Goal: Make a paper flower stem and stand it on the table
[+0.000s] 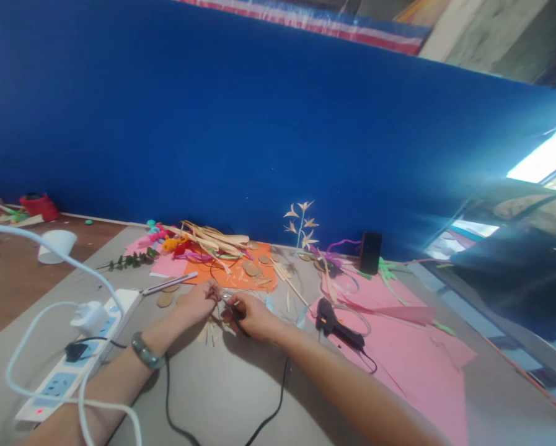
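Over the middle of the grey table, my right hand [254,314] is wrapped round a pair of dark-handled scissors [235,310], their blades pointing left. Close against the blades, my left hand [206,297] is closed in a pinch; whatever its fingers hold is too small to make out. A green bangle [146,352] circles the left wrist. Thin pale strips [209,331] lie on the table just below the hands. Behind them an orange sheet [203,275] carries scraps and round wooden slices [251,268].
On the left lies a white power strip [114,316] with looping cables. A black glue gun [338,325] rests on pink paper [426,371] at right. Pale dried strips [212,237], a straw-coloured flower stem [300,226] and a black phone-like object [369,253] line the blue partition [259,124].
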{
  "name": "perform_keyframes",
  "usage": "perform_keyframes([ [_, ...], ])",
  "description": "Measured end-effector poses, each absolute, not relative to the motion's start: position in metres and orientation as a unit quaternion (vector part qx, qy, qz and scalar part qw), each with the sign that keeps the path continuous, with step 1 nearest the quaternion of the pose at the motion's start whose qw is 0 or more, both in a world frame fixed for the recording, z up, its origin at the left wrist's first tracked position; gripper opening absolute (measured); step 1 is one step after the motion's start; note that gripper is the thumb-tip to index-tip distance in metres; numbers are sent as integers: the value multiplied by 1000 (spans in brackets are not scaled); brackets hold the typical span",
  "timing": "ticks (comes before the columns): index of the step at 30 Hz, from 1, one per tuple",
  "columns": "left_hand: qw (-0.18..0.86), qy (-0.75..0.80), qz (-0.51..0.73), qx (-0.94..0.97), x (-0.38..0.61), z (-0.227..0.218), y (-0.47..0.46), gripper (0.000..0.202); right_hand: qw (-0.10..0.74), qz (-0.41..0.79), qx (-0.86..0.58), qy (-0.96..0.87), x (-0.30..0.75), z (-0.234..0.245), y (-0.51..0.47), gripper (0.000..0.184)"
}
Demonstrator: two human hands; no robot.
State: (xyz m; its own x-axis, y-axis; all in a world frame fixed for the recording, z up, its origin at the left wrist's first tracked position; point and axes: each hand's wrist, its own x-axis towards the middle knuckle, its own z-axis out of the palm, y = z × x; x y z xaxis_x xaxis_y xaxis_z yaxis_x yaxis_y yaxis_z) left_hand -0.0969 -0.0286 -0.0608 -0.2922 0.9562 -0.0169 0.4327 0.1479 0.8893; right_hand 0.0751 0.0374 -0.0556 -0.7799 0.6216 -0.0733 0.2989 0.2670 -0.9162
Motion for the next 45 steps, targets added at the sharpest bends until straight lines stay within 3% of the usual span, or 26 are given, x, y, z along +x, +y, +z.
perform_keyframes([
  [5,244,744,308,540,-105,-49,-39,5,127,579,-336,-732,88,-48,42,30],
  [10,251,763,263,535,-90,-43,-46,8,98,623,-337,-699,94,-49,36,30],
  [17,248,763,246,543,-77,-41,-37,10,179,626,-333,-682,91,-59,36,35],
  [24,197,765,184,585,-68,-43,-33,13,147,647,-306,-683,93,-58,33,35],
  [29,178,734,247,607,-60,-43,-40,16,194,673,-318,-639,107,-48,30,36],
  [33,197,703,379,568,-60,-50,-38,16,269,669,-314,-618,113,-44,34,40],
  [39,380,612,560,410,-61,-54,-36,20,336,620,-340,-622,112,-34,35,40],
  [45,475,545,589,362,-49,-60,-41,27,323,678,-315,-580,108,-32,19,51],
])
